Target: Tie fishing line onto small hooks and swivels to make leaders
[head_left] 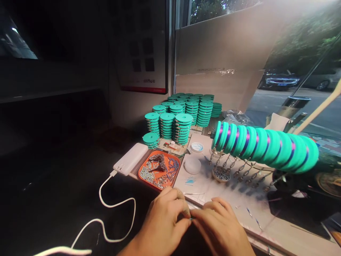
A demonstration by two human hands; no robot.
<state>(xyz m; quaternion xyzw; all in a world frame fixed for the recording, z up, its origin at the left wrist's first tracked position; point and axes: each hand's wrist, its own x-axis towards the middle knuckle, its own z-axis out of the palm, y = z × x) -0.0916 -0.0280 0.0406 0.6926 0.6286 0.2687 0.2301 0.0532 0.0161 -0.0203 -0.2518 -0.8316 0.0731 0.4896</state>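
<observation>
My left hand and my right hand meet at the near edge of the white work board. Both pinch their fingertips together around a tiny pale-blue item that is too small to name. Just beyond the hands sits an orange tray full of small metal and blue parts. A horizontal rod carries a row of teal spools with purple line, from which small spring-like hooks hang.
Stacks of teal spools stand at the back. A white power bank with a white cable lies left of the tray. A white round lid, a small open pot and a dish of beads are on the board. Cardboard covers the window behind.
</observation>
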